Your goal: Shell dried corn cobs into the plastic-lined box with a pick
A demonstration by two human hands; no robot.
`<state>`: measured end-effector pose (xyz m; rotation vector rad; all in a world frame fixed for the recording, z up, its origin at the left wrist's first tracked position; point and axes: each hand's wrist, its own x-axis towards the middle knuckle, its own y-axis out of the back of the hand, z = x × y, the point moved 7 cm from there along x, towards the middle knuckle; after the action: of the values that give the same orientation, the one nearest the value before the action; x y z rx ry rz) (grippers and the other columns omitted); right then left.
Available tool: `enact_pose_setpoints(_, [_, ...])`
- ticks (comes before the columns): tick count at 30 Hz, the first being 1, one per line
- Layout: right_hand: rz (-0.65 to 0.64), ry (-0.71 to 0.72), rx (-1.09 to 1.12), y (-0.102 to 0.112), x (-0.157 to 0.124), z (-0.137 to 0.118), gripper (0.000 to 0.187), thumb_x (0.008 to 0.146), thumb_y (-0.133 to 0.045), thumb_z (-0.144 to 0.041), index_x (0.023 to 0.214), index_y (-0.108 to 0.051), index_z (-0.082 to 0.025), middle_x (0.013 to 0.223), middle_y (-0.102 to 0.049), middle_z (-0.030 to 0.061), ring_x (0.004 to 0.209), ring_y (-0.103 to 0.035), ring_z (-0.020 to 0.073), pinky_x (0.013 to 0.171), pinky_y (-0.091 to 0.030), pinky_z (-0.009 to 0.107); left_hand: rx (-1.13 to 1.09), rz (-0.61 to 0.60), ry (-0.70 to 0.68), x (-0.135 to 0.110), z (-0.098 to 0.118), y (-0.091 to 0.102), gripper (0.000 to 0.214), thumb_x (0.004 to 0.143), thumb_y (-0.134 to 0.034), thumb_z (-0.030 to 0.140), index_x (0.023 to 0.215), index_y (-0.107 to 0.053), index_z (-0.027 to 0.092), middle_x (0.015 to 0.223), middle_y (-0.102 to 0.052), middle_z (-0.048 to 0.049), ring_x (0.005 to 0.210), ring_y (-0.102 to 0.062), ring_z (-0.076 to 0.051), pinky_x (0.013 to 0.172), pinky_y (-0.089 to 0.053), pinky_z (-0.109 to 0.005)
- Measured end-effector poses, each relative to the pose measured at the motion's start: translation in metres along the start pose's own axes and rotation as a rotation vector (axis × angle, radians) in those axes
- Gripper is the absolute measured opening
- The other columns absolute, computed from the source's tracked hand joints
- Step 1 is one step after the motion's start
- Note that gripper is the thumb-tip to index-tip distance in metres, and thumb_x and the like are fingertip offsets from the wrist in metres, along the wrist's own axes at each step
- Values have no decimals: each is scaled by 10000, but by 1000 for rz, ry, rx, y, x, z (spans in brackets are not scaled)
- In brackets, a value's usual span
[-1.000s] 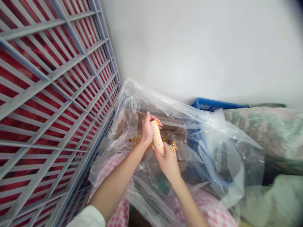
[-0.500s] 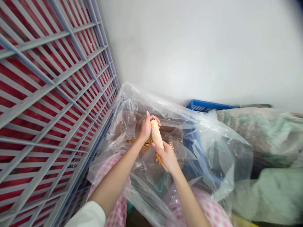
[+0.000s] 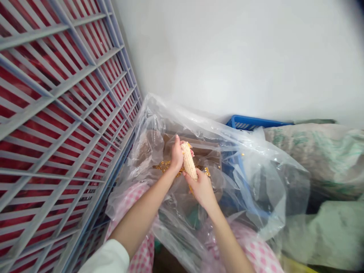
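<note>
Between my hands is a corn cob (image 3: 189,161), pale and mostly stripped, with a few yellow kernels left near its far end. My left hand (image 3: 178,155) is closed around that far end, thumb pointing up. Lower down, my right hand (image 3: 200,185) grips the near end, and some yellow shows under its fingers. Below the cob, loose corn kernels (image 3: 164,166) lie in a clear plastic sheet (image 3: 176,212) that spreads over my lap and a cardboard piece (image 3: 209,153).
A grey slatted plastic crate (image 3: 62,91) with red material behind it rises at the left. On the right are a blue basket (image 3: 250,123), a woven sack (image 3: 321,151) and a pale green sack (image 3: 335,231). A white wall (image 3: 233,57) stands behind.
The view has shifted slightly. Both hands still hold the cob in nearly the same place, and fewer yellow kernels show near its ends.
</note>
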<state>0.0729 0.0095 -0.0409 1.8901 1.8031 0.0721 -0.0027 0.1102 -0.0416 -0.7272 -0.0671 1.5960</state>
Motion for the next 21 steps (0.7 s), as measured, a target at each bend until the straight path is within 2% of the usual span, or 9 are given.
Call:
enact_pose_setpoints(4, [-120,-150,328,1,0,7,374,708,-536,-530,818,-500,-174,578,-489,-38,355,-477,100,317,-329,202,202,-7,-159,2,2,2,550,790,-318,619,563,-544,172,461,-550,-11,439,-513,-112,469,-392,-224])
enact_pose_setpoints(6, [-86,-161,325,11,2,7,386,696,-550,-537,813,-499,-173,584,-490,-36,362,-486,102,316,-331,201,266,-72,-126,5,1,-1,550,813,-300,591,619,-598,171,553,-619,-32,548,-570,-131,533,-415,-225])
enact_pose_setpoints(8, [-5,-121,171,24,3,5,363,713,-535,-529,793,-516,-176,560,-495,-33,373,-491,109,350,-345,210,259,-129,-10,7,-2,-3,530,840,-280,549,723,-637,175,667,-672,-44,636,-604,-141,584,-431,-228])
enact_pose_setpoints(11, [121,-4,-199,36,1,-4,287,755,-506,-462,798,-570,-186,600,-574,13,494,-556,146,464,-369,227,139,-185,179,7,-4,-5,504,842,-288,520,818,-647,167,751,-690,-69,626,-612,-145,595,-445,-248])
enact_pose_setpoints(13, [179,71,-387,36,-2,-11,236,765,-504,-391,830,-597,-184,684,-627,55,606,-591,171,526,-364,233,48,-224,277,3,-6,-10,536,827,-282,540,764,-638,145,676,-669,-84,545,-593,-151,560,-450,-272])
enact_pose_setpoints(14, [186,95,-426,33,-3,-13,224,766,-500,-365,835,-603,-178,711,-637,70,638,-596,178,539,-361,234,23,-205,293,2,-7,-10,545,820,-283,553,700,-620,142,597,-637,-72,485,-566,-143,522,-440,-268])
enact_pose_setpoints(16, [149,105,-385,25,-3,-12,217,766,-496,-352,813,-601,-168,691,-632,67,617,-589,169,527,-359,229,-1,-120,274,1,-8,-7,538,813,-299,563,581,-556,151,454,-534,-23,378,-491,-113,442,-396,-241])
enact_pose_setpoints(18, [61,69,-238,17,-1,-5,230,761,-501,-382,782,-584,-168,607,-589,27,521,-554,140,474,-360,218,-8,-65,231,2,-10,-5,536,815,-305,560,526,-507,157,396,-459,8,334,-448,-94,399,-354,-216])
enact_pose_setpoints(21, [-67,-60,34,6,3,6,270,732,-534,-443,778,-541,-176,510,-485,-43,370,-458,96,365,-339,205,8,-98,185,4,-15,-5,564,813,-294,580,512,-506,153,402,-469,1,348,-464,-91,397,-351,-205])
